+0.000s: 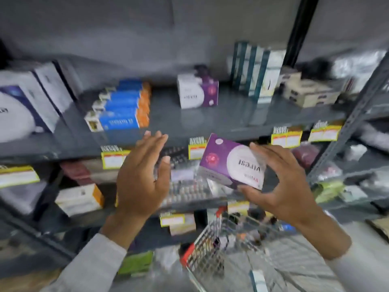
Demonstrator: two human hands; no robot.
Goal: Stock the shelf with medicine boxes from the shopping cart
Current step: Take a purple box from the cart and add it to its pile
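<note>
Right hand holds a purple box in front of the shelf, left hand open beside it

The right hand [282, 182] grips the purple-and-white box [232, 161] tilted and upside down, fingers over its top edge and thumb under its lower corner, in the air before the shelf [231, 114] edge and above the cart [221, 249]. The left hand [141, 178] is raised flat to the left of the box, fingers spread and holding nothing, not touching it. On the shelf behind stands a matching purple box [197, 92], well apart from a row of blue boxes [122, 110] to its left and teal boxes [255, 72] to its right. Yellow price tags [286, 138] line the shelf edge. The whole view is blurred
</note>
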